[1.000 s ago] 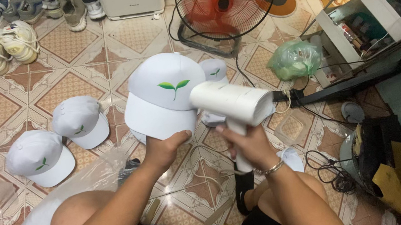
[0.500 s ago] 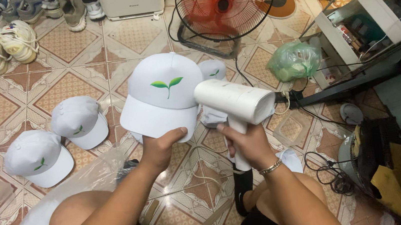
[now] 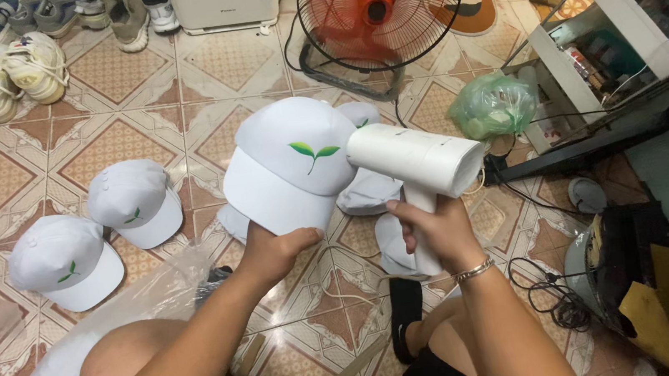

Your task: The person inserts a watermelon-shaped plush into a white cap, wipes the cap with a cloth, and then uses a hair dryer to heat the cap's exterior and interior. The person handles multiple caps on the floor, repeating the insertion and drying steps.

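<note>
While the left hand (image 3: 275, 252) pinches the lower edge of its brim, a white cap (image 3: 290, 168) is held up above the tiled floor (image 3: 120, 145): smooth woven cloth, domed crown, stiff curved brim, a small green two-leaf sprig on the front panel.

Right hand (image 3: 432, 231): closed around the upright handle of a white handheld steamer (image 3: 415, 162); matte plastic, barrel-shaped head lying roughly level, its blunt nozzle end just beside the sprig, touching or nearly so; cannot tell which. A thin metal bracelet (image 3: 475, 269) sits at that wrist.

Under and behind the held cap: further white caps (image 3: 369, 192), soft and partly crushed, lying in a loose heap on the floor.

To the left, well apart from the hands: two finished-looking white caps (image 3: 135, 202) and (image 3: 66, 261), crowns up, each with the same green sprig, side by side and close together.

Lower left: clear crinkled plastic sheeting (image 3: 137, 299), glossy, spread over the floor and against the person's bare knee.

Floor: glazed terracotta-and-cream tiles in a diamond pattern, open between the two caps and the shoes (image 3: 27, 68) lined along the far edge.

Far side: red-bladed floor fan (image 3: 377, 7) in a round wire cage; knotted green plastic bag (image 3: 495, 104) to its right. Right edge crowded by a white shelf frame (image 3: 578, 42) and tangled black cables (image 3: 553, 297), leaving little room there.
</note>
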